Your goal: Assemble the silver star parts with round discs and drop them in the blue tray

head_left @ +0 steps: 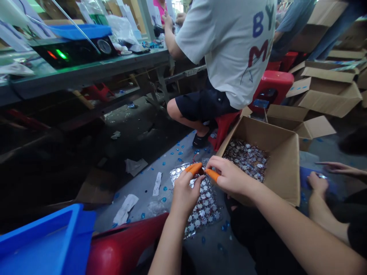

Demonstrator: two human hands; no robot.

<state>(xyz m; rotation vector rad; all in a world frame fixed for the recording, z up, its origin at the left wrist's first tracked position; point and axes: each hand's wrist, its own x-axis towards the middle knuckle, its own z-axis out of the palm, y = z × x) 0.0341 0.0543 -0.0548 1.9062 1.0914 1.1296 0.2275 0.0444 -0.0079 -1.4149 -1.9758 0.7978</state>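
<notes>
My left hand (185, 189) has orange covers on its fingertips and is closed in a pinch. My right hand (226, 173), also with an orange fingertip cover, meets it with fingers pinched together. Whatever is between them is small and mostly hidden by the fingers; a thin red strand shows just above. Below my hands lies a clear plastic tray (205, 208) with rows of silvery, flower-shaped pieces. Right of my right hand stands an open cardboard box (282, 164), its bottom covered by a heap of similar loose silvery pieces (246, 156).
A blue bin (65, 233) and a red stool (114, 252) stand at lower left. A seated person (229, 46) is ahead beside a workbench (137, 57). At right are another person's hands (318, 183) and open cartons (329, 91). Paper scraps (126, 208) and blue bits litter the floor.
</notes>
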